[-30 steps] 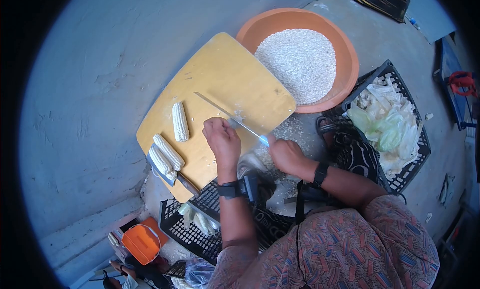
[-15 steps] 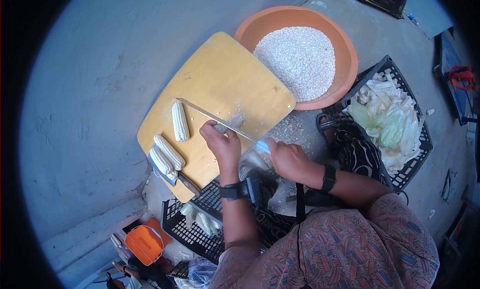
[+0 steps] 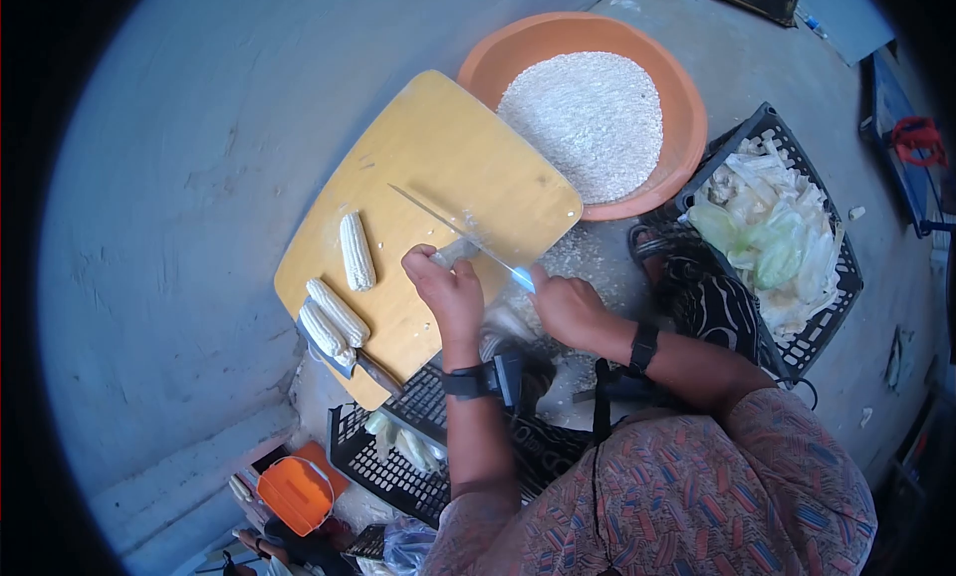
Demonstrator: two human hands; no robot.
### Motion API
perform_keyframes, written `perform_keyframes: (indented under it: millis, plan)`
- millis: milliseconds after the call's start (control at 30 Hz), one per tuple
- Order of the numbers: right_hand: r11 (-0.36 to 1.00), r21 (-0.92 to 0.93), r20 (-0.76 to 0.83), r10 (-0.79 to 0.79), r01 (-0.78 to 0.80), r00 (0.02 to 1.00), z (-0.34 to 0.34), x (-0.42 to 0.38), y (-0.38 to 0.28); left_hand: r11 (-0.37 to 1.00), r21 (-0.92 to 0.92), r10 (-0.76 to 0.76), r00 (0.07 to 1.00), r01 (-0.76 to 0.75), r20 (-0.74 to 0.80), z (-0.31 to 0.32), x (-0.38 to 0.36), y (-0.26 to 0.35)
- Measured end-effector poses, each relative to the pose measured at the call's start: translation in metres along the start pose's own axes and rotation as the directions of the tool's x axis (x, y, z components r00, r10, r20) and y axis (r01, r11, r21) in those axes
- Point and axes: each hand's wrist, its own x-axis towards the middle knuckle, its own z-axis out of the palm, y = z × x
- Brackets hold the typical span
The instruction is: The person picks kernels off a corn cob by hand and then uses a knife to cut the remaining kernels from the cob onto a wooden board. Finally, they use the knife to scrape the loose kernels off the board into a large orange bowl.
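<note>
My right hand (image 3: 573, 310) is closed around the light blue handle of a long knife (image 3: 430, 213), whose blade slants up and left over the yellow board (image 3: 428, 128). Just below the blade, my left hand (image 3: 448, 295) grips a corn cob (image 3: 456, 252), blurred and partly covered by the fingers. To the left on the board lies one white ear of corn (image 3: 358, 251). Two more ears (image 3: 337, 313) lie side by side near the board's left edge, over the blade of a second knife (image 3: 378, 374) with a brown handle.
An orange basin (image 3: 680, 168) full of white kernels stands beyond the board. At the right is a black crate (image 3: 844, 257) of husks and plastic bags. Another black crate (image 3: 418, 488) and an orange bucket (image 3: 296, 493) are at the lower left. A wall (image 3: 149, 237) runs along the left.
The knife's tip has moved right and slightly up, away from the single ear of corn. Both hands keep their hold, and the view has shifted slightly.
</note>
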Motion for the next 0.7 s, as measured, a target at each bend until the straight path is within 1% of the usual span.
perform_keyframes:
  millis: [67,100,167,200,267,300,367,400,500,567,600,667,700]
  plan:
    - [0.996,-0.037,-0.016,-0.081,0.081,0.997,-0.01,-0.01,-0.01,0.999,-0.021,-0.03,1.0,0.03,-0.01,-0.001,0.002,-0.006]
    - [0.996,-0.038,-0.012,-0.082,0.081,0.997,-0.012,-0.013,-0.012,0.999,-0.021,-0.034,0.999,0.034,-0.01,-0.001,0.002,-0.006]
    - [0.986,-0.106,-0.066,-0.137,0.13,0.988,-0.013,-0.016,-0.015,0.999,-0.007,-0.032,0.999,0.032,-0.022,-0.001,0.002,-0.005]
    - [0.986,-0.107,-0.065,-0.138,0.131,0.988,-0.011,-0.014,-0.014,0.999,-0.006,-0.033,0.999,0.033,-0.023,-0.002,0.002,-0.004]
    - [0.994,-0.107,0.018,-0.018,0.02,1.0,-0.002,-0.006,-0.005,1.0,-0.01,-0.022,1.0,0.022,0.004,-0.001,0.002,-0.003]
    - [0.994,-0.108,0.016,-0.017,0.019,1.0,0.001,-0.003,-0.001,1.0,-0.013,-0.02,1.0,0.02,0.004,0.0,0.003,-0.002]
    - [0.996,-0.094,0.033,-0.006,0.009,0.999,0.008,0.004,0.008,0.999,0.023,0.035,0.999,-0.035,0.011,0.002,0.004,-0.001]
    - [0.995,-0.098,0.034,-0.007,0.011,0.999,0.01,0.008,0.01,0.999,0.021,0.033,0.999,-0.033,0.007,0.002,0.006,-0.001]
    - [0.989,-0.149,0.017,-0.009,0.011,1.0,0.014,0.014,0.012,1.0,-0.002,-0.008,1.0,0.008,0.01,-0.002,0.009,-0.004]
    - [0.995,-0.09,0.036,0.036,-0.033,0.999,0.012,0.017,0.011,0.999,0.006,-0.045,0.999,0.045,-0.007,-0.003,0.008,-0.011]
    - [0.996,-0.087,0.036,0.037,-0.034,0.999,0.01,0.017,0.01,0.999,0.008,-0.044,0.999,0.044,-0.005,-0.005,0.008,-0.015]
    - [0.999,-0.014,0.035,0.035,-0.034,0.999,0.006,0.016,0.007,0.996,0.046,-0.07,0.997,0.071,-0.037,-0.009,0.009,-0.024]
    - [0.999,-0.011,0.034,0.035,-0.034,0.999,0.005,0.014,0.006,0.99,0.067,-0.125,0.991,0.128,-0.047,-0.012,0.009,-0.027]
